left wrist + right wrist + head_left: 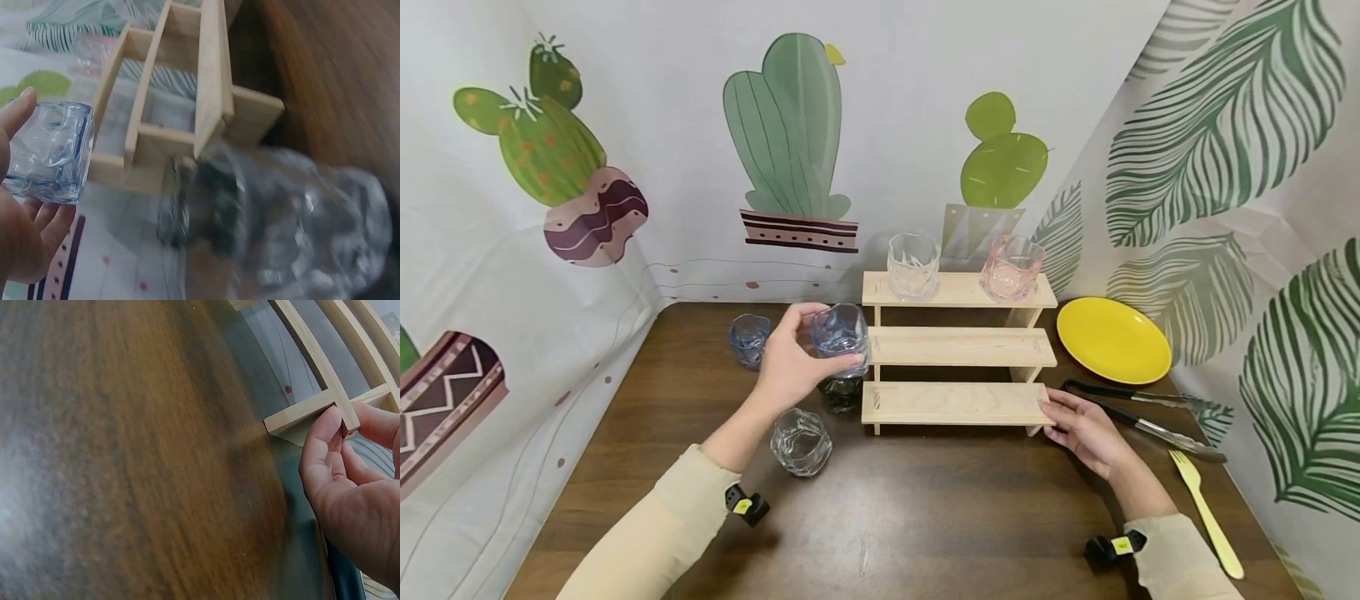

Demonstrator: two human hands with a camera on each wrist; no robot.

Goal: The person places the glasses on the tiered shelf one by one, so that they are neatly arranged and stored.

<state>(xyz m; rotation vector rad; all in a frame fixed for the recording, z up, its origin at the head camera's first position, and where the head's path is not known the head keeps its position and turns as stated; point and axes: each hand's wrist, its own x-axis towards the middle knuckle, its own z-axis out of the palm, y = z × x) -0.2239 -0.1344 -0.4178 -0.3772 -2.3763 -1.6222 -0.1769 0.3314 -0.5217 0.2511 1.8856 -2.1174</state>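
Note:
My left hand (793, 354) holds a blue-tinted glass (841, 337) in the air, just left of the shelf's middle tier; thumb and fingers also grip that glass (53, 153) in the left wrist view. The three-tier wooden shelf (958, 404) stands on the table. With thumb and fingers my right hand (1086, 429) pinches the right end of its lowest board (344, 409). On the top tier stand a clear glass (913, 267) and a pink glass (1013, 268). A dark glass (841, 393) is partly hidden beneath the held one.
Another blue glass (748, 340) stands at the back left, and a clear glass (802, 442) nearer the front. Right of the shelf lie a yellow plate (1114, 340), black-handled tongs (1150, 427) and a yellow fork (1208, 517). Printed cloth walls (685, 167) border the table (940, 517).

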